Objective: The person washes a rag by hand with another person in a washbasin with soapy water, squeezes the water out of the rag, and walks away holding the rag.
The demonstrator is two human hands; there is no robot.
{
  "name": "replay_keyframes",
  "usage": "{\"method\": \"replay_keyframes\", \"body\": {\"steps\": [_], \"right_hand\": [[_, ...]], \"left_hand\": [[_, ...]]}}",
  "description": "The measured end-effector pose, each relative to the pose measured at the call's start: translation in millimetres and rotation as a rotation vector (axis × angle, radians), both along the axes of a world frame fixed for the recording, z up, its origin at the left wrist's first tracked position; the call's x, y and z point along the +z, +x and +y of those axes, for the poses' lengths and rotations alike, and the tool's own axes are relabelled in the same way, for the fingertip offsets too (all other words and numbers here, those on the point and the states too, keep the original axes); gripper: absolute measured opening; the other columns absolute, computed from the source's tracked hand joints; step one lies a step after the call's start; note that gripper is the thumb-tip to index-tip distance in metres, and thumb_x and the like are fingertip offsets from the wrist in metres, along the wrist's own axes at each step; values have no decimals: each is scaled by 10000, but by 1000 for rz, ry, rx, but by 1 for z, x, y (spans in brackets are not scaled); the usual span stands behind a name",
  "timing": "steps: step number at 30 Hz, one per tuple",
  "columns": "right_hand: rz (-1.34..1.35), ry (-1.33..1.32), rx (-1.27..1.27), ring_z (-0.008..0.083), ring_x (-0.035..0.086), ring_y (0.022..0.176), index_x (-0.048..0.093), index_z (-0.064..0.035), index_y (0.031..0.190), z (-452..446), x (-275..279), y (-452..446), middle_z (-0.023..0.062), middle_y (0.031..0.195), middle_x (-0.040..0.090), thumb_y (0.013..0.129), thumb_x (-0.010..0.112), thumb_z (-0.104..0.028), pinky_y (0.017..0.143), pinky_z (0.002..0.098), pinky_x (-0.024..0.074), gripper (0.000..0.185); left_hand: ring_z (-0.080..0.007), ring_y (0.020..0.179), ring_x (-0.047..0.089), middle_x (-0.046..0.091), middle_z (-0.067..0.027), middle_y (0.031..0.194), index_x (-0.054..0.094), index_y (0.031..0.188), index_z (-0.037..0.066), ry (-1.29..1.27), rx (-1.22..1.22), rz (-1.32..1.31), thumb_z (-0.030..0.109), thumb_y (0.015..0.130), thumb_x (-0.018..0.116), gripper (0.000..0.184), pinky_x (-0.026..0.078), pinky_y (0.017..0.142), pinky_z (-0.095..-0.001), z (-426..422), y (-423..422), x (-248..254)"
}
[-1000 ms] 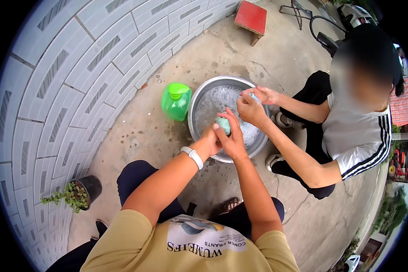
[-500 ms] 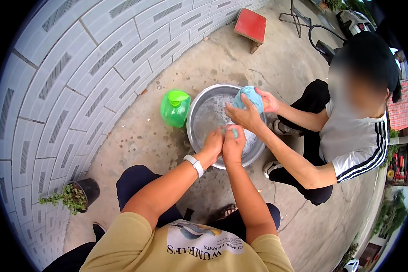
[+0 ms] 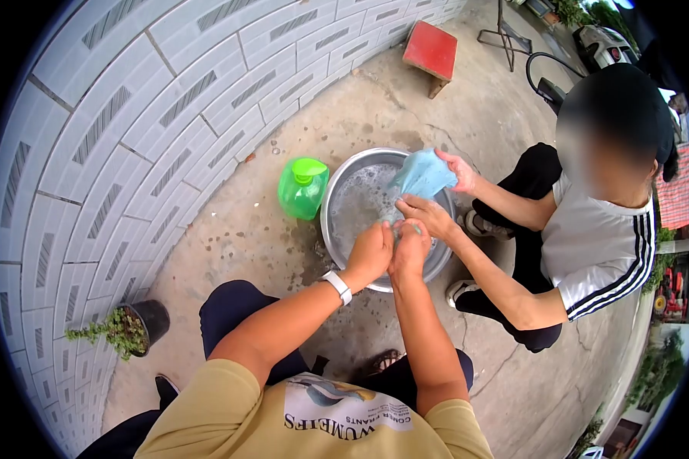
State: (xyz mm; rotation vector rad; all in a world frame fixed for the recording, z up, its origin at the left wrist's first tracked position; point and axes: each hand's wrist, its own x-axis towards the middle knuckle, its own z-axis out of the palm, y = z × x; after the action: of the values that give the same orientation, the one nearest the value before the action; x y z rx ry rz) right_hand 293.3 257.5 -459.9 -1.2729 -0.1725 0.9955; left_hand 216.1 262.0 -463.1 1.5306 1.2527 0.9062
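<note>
Over the near side of a metal basin (image 3: 331, 239) of sudsy water, my left hand (image 3: 370, 251) and my right hand (image 3: 411, 249) are closed close together. Between their fingers shows a bit of pale green wet cloth (image 3: 396, 223), mostly hidden, so its kind is unclear. A white band circles my left wrist. Just beyond, a co-worker's two hands (image 3: 436, 218) hold a light blue cloth (image 3: 423, 174), spread out above the basin's right side.
A green pump bottle (image 3: 302, 190) stands left of the basin. The co-worker (image 3: 597, 229) crouches on the right. A red stool (image 3: 430, 52) is at the back, a potted plant (image 3: 139, 327) at lower left by the grey tiled wall (image 3: 122, 176).
The co-worker's blue cloth went from bunched up to spread out and hanging. My hands stay together on the pale green cloth, their grip slightly turned. The view has shifted a little.
</note>
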Motion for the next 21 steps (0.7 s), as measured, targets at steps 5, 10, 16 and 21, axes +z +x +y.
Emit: {"method": "replay_keyframes", "body": {"steps": [5, 10, 16, 21], "right_hand": [[5, 18, 1, 119, 468, 625, 481, -33, 763, -1, 0, -3, 64, 699, 530, 766, 442, 8, 585, 223, 394, 57], [28, -116, 57, 121, 467, 629, 505, -29, 780, -5, -18, -4, 63, 729, 555, 755, 487, -27, 609, 248, 402, 31], [-371, -386, 192, 156, 504, 669, 575, -22, 870, -21, -95, 73, 69, 782, 575, 711, 553, -90, 639, 260, 414, 175], [-670, -698, 207, 250, 535, 896, 547, -14, 1037, -40, -123, 77, 153, 952, 571, 717, 575, -141, 791, 308, 414, 346]], "left_hand": [[-429, 624, 516, 534, -248, 642, 473, 716, -23, 45, -55, 40, 210, 909, 339, 332, 374, 544, -475, 0, -4, -1], [-404, 671, 537, 545, -242, 681, 498, 788, -36, -120, -94, 107, 231, 887, 400, 302, 397, 585, -445, 2, -13, -23], [-344, 866, 558, 565, -254, 908, 507, 935, -29, -160, -67, 250, 178, 786, 575, 263, 437, 716, -389, 13, -40, -18], [-260, 998, 523, 417, -214, 1219, 322, 1269, 20, -252, 169, -76, 91, 764, 591, 577, 443, 814, -326, 31, -48, -15]]}}
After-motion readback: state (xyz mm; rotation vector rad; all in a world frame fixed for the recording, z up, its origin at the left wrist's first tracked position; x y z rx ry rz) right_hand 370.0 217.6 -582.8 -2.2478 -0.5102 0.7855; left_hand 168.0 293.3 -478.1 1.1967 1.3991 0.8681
